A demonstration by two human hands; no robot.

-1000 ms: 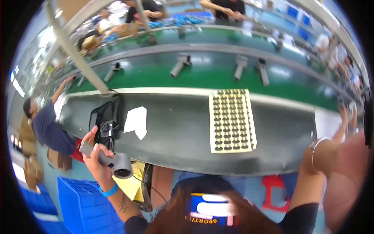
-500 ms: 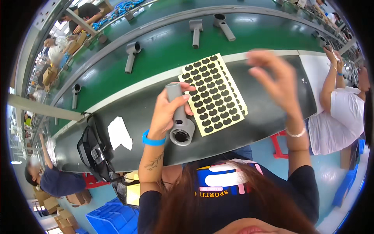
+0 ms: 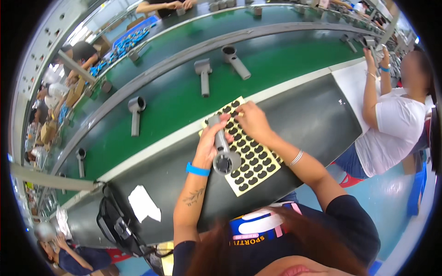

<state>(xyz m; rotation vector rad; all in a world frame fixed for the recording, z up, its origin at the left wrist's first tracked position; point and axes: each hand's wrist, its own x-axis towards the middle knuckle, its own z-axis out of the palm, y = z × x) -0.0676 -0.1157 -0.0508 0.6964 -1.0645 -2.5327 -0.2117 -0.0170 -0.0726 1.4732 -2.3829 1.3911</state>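
Observation:
My left hand is wrapped around the handle of a grey plastic hair dryer housing. The round open head of the housing points toward me, and its handle end is farther away. Under and beside it lies a pale yellow sheet with rows of black rounded stickers. My right hand is over the far part of this sheet, thumb and fingers pinched together at the stickers. Whatever is between those fingertips is too small or hidden to make out.
Beyond the dark work table runs a green conveyor belt carrying several similar grey housings, one of them a housing at left. A white paper and a black bag lie at left. A co-worker in white sits at right.
My right hand has come from the air at right down onto the sheet's far part, its fingers closing into a pinch. The left hand still holds the housing. The whole view has shifted.

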